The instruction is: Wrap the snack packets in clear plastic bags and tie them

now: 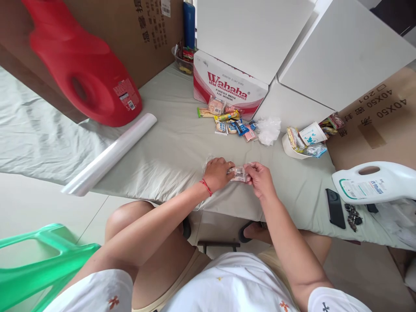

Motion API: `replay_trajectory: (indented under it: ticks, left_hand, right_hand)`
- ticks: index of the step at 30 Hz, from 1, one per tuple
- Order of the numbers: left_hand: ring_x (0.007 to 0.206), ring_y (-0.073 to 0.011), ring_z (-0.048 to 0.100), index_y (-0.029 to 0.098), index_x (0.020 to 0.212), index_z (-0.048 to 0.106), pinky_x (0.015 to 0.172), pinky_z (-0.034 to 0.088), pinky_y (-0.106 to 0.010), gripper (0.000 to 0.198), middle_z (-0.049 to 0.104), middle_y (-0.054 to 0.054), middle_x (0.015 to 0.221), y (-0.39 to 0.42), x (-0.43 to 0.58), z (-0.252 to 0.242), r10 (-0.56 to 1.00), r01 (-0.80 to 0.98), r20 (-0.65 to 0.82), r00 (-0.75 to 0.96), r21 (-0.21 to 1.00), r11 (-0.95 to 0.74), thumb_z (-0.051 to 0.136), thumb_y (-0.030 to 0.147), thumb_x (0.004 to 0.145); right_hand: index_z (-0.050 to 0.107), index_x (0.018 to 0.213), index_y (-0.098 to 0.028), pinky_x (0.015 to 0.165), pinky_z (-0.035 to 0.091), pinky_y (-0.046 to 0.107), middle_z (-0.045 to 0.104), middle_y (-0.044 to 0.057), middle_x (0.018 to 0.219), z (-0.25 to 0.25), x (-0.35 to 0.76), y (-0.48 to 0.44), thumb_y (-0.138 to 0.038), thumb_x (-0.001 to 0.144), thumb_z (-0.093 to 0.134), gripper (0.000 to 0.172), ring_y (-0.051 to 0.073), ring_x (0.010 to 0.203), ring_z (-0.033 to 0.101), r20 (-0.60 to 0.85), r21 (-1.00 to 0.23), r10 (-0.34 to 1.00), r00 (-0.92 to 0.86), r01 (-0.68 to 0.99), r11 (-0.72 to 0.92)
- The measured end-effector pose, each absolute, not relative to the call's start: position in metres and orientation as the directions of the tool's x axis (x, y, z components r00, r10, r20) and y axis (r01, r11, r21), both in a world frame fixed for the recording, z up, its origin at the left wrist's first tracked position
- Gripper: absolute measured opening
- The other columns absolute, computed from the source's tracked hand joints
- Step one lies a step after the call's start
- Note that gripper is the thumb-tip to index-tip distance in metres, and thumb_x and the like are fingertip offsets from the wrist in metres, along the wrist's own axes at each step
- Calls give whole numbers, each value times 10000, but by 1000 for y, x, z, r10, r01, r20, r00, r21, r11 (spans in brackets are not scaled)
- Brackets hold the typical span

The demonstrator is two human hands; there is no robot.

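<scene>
A small clear-wrapped snack packet [239, 174] with a barcode lies near the front edge of the cloth-covered surface. My right hand [262, 181] pinches its right end between thumb and fingers. Over its left end, my left hand [217, 174] is curled with fingers closed on it, a red string round the wrist. Thin clear plastic [208, 160] shows behind the left hand; how far it reaches under the palm is hidden. Beyond the hands sits a pile of wrapped snacks [229, 120], beside a crumpled clear plastic bag [269, 131].
A Wahaha carton [229, 84] stands behind the snacks. To the right are a white tub [290, 149] of packets, a white detergent bottle [377, 184], a phone [335, 209] and keys [353, 216]. Leftward are a plastic film roll [110, 155], a red jug [94, 78] and a green stool [39, 260].
</scene>
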State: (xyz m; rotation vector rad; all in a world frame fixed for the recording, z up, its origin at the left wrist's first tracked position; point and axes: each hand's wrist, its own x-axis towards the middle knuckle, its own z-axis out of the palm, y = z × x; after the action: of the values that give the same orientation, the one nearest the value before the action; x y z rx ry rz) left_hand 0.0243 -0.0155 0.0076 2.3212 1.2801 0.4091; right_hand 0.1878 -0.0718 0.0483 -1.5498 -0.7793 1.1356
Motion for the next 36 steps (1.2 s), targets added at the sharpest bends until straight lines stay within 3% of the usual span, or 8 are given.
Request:
replay_trajectory:
  ticks: [5,11,17,19,22,25,31,36]
  left_hand:
    - [1145,-311,617,277,1194,736,1029,464,-479,355,692,-107,1113,-20,24,3,863,714,70,500,531,-456,510,464,993]
    - [1110,-298,611,272,1088,773,998,459,-486,388,701,-103,1055,-18,27,-3,890,714,99,446,560,-420,422,424,1025]
    - [1189,-306,579,257,986,802,1056,453,-506,297,693,-111,1158,-13,34,-1,910,728,142,390,557,-399,509,305,967]
    - [1269,-301,552,247,1086,787,1136,400,-506,287,661,-125,1260,-15,35,0,884,714,218,415,525,-464,526,282,973]
    - [1471,-319,399,264,1299,702,1254,234,-559,373,551,-143,1468,-18,36,0,785,653,355,508,435,-620,600,413,972]
    - [1572,-301,247,345,1299,696,1288,115,-598,397,489,-81,1573,-19,37,0,648,548,392,653,345,-762,611,533,959]
    - [1578,-304,264,322,1202,771,1278,95,-661,334,575,-80,1523,-18,39,2,575,489,301,761,317,-812,482,285,1038]
    - [1577,-334,263,292,1176,773,1261,86,-695,324,567,-104,1524,-21,44,-2,598,501,320,735,337,-797,492,257,1019]
  right_hand:
    - [624,811,-222,424,359,232,532,-50,595,36,161,-70,-460,692,770,304,100,498,469,-221,-974,917,331,-20,-227]
    - [532,762,-232,392,289,205,445,-87,582,34,186,-76,-448,640,843,398,67,471,389,-252,-963,860,444,-201,-178]
    - [526,746,-215,321,231,149,456,-96,593,29,227,-87,-345,613,906,423,22,418,338,-342,-924,785,516,-336,-182]
    - [534,740,-212,302,233,136,466,-94,592,26,233,-89,-297,619,906,400,15,406,336,-383,-903,770,511,-381,-197]
    - [539,722,-203,280,233,114,481,-90,589,24,236,-89,-217,619,890,365,6,399,331,-455,-857,724,519,-476,-197]
    - [547,719,-194,273,230,89,490,-87,586,24,237,-88,-165,625,867,336,-5,394,319,-512,-816,688,514,-542,-202]
    - [557,710,-194,270,218,86,510,-76,585,28,240,-89,-136,632,849,308,-2,397,290,-536,-800,684,495,-557,-223]
    - [610,739,-194,307,235,141,501,-71,590,36,217,-81,-257,614,871,297,28,428,326,-437,-865,792,427,-441,-239]
